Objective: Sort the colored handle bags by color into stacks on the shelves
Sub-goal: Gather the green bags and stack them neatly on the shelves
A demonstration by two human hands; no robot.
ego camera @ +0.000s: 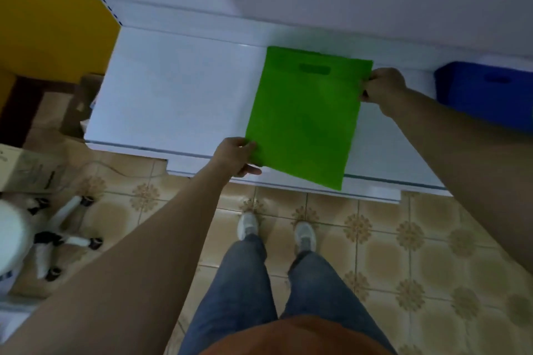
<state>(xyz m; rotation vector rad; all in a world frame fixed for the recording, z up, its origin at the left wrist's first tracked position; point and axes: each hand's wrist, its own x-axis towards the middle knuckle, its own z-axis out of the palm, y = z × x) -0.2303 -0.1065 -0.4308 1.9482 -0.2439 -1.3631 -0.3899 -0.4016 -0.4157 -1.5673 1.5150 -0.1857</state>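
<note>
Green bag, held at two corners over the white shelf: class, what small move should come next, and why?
Probably lower the green bag flat and push it fully onto the white shelf. The left hand and right hand grip opposite corners, and its near corner overhangs the shelf's front edge. The blue bags sit apart, further right.

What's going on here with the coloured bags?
A person is laying a green bag flat on a white shelf. The left hand pinches its near corner and the right hand grips its far edge. A blue stack sits farther right on the same shelf, and a yellow one lies at the left.
</note>
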